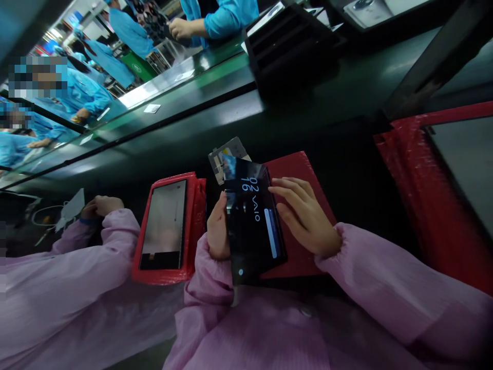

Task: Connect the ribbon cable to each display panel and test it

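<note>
A black tablet (250, 231) with a lit screen, showing large digits and a light blue bar, is tilted above a red pad (304, 205). My left hand (219, 228) grips its left edge, the thumb at the rim and the other fingers hidden behind. My right hand (304, 218) is at the tablet's right edge, its fingers spread and the fingertips at or just over the rim; whether they touch cannot be made out. Beyond the tablet's top lies a grey metallic part (234, 149) with a yellow mark, partly covered by the tablet.
To the left, a red-framed device (164, 221) lies near a co-worker's hands (103, 205), which are by a white card and cable. A dark tray (288, 46) stands at the back on the green line (215, 115). Another red-framed panel (466, 159) is at the right.
</note>
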{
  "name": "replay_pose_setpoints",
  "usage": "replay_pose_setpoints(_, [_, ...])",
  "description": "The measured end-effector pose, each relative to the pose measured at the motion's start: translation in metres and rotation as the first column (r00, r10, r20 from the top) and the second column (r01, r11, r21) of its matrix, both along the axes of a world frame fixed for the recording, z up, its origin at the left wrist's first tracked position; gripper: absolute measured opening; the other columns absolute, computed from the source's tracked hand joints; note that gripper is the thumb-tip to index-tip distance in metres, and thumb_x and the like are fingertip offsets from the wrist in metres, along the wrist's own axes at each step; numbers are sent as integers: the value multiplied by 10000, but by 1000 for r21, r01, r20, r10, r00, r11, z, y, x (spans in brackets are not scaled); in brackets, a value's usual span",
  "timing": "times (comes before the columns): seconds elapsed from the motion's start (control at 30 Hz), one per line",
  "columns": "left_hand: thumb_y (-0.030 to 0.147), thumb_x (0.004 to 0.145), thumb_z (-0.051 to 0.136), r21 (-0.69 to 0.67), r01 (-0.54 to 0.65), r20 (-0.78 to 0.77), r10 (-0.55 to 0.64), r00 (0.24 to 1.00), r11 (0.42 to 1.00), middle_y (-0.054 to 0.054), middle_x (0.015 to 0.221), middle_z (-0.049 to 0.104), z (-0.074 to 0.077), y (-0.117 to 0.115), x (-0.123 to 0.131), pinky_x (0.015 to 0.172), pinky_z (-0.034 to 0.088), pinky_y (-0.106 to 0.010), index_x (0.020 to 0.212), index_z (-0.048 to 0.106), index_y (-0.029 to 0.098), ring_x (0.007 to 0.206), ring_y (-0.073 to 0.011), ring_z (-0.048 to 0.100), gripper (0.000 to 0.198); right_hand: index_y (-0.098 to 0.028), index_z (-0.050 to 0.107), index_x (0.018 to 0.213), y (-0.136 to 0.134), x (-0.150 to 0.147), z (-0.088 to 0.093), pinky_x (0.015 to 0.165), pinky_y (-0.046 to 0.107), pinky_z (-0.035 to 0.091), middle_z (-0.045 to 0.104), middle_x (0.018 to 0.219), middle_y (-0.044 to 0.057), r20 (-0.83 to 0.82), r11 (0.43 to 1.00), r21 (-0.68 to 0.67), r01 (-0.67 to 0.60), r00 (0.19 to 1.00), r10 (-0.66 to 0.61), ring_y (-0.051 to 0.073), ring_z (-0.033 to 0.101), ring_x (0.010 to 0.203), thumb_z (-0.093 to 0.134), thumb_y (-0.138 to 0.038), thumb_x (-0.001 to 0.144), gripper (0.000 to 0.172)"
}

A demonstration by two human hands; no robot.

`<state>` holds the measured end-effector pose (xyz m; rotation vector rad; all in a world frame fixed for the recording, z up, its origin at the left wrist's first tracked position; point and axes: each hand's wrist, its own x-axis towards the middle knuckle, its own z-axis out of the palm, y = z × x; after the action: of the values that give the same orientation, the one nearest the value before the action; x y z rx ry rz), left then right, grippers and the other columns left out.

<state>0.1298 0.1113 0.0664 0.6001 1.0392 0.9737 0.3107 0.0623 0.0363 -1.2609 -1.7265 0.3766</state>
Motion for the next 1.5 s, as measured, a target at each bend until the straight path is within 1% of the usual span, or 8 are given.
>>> replay_pose_setpoints(0.13, [254,889,507,182,121,-8,-121,993,976,85,1296,615,8,-11,19,1162,352,-326,1228,578,326,1364,-169,426,354,-160,428,1399,1,8,7,1160,495,244,387,1495,90,4,979,112,-170,985,170,254,256,1399,350,-261,993,425])
replay_pose_setpoints(0.3, [341,882,557,331,353,-264,-273,925,875,100,1562,290,1,-27,37,1233,163,-354,1391,397,383,1483,-172,133,535,-222,314,1487,5,12,12,1179,545,131,295,1557,39,-9,893,175,-415,906,423,297,143,1449,155,-581,982,640])
replay_pose_setpoints(0.5, [395,917,455,483,426,-202,-376,904,765,8,1497,427,8,-14,20,1165,317,-428,1368,464,304,1424,-236,325,460,-172,318,1488,8,14,11,1168,532,160,414,1481,87,-57,909,138,-394,913,404,309,222,1415,175,-702,923,788])
replay_pose_setpoints(0.6, [365,934,417,570,459,-593,-47,804,682,-64,1338,583,4,27,-6,1081,415,-404,1247,570,228,1277,-231,515,374,-182,332,1481,8,15,11,1163,543,144,440,1464,88,-14,911,145,-387,920,393,308,244,1407,181,-683,933,757])
replay_pose_setpoints(0.67, [293,949,331,563,416,-821,430,374,714,-103,1179,650,-10,61,-20,1026,450,-368,1123,616,173,1148,-213,590,355,-198,325,1483,8,15,10,1157,552,145,445,1464,84,15,908,159,-387,921,389,307,255,1403,191,-675,938,736])
replay_pose_setpoints(0.77, [164,882,382,522,381,-848,511,138,763,-205,1223,586,-45,103,-30,1097,343,-450,1133,596,85,1234,-288,498,340,-207,314,1485,8,15,8,1152,555,153,422,1483,83,32,905,163,-393,919,393,301,256,1406,206,-660,944,713])
replay_pose_setpoints(0.93, [153,876,382,414,446,-881,473,-22,793,-201,1231,575,-80,126,-30,1078,327,-492,1239,558,96,1191,-323,496,407,-209,312,1481,7,16,7,1155,555,144,407,1493,84,34,907,163,-388,921,388,294,251,1413,222,-639,952,688])
replay_pose_setpoints(1.5, [198,925,289,294,546,-878,448,-171,784,-198,1243,584,-81,124,-32,1024,372,-492,1299,562,107,1169,-335,492,472,-216,299,1492,6,15,7,1143,564,164,398,1499,88,95,914,157,-373,927,362,303,271,1401,235,-635,952,686])
